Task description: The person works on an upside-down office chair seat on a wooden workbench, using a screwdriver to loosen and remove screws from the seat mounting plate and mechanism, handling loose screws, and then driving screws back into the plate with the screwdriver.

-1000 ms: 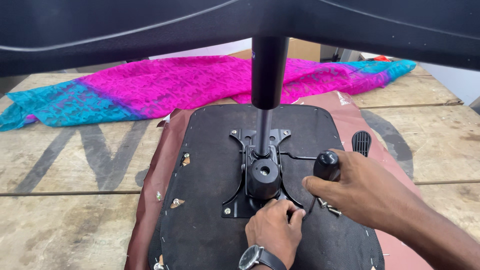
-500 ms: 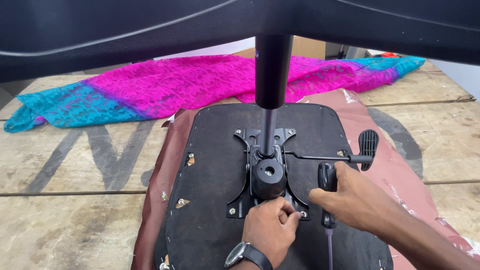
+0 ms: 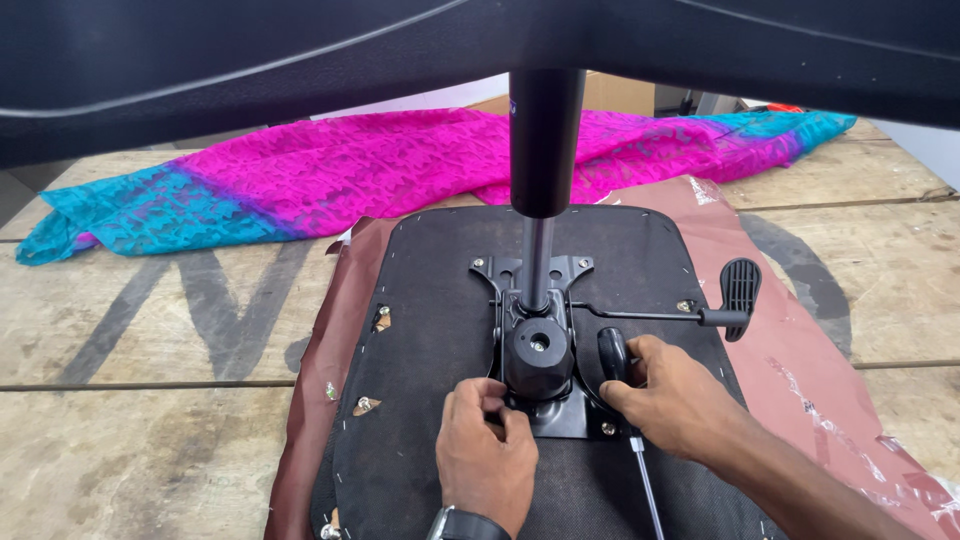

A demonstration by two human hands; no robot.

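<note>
**Upturned chair seat with tilt mechanism, both hands at the plate**

Item: black seat underside [image 3: 430, 330], lying flat on a brown sheet [image 3: 800, 330] over a plank worktop [image 3: 130, 440]. Black metal tilt mechanism [image 3: 538, 350] at its centre; gas-lift column [image 3: 545, 140] rises from it, its top cut off by a dark curved part across the upper frame.

Left hand [image 3: 485, 455]: fingers pressed together at the mechanism's lower-left corner; what they pinch is hidden. Wristwatch [image 3: 465, 525] cut off by the bottom edge.

Right hand [image 3: 670, 400]: closed around a screwdriver [image 3: 612, 355] by its black handle, just right of the mechanism; the shaft runs down out of frame and the tip is not seen.

Adjustment lever [image 3: 740, 285]: paddle end well right of the mechanism, apart from both hands.

Background: pink-and-turquoise cloth [image 3: 330, 180] across the far worktop.

Change since half a second ago: right hand has drawn in nearer the mechanism, away from the lever; left hand stays at the same corner.
</note>
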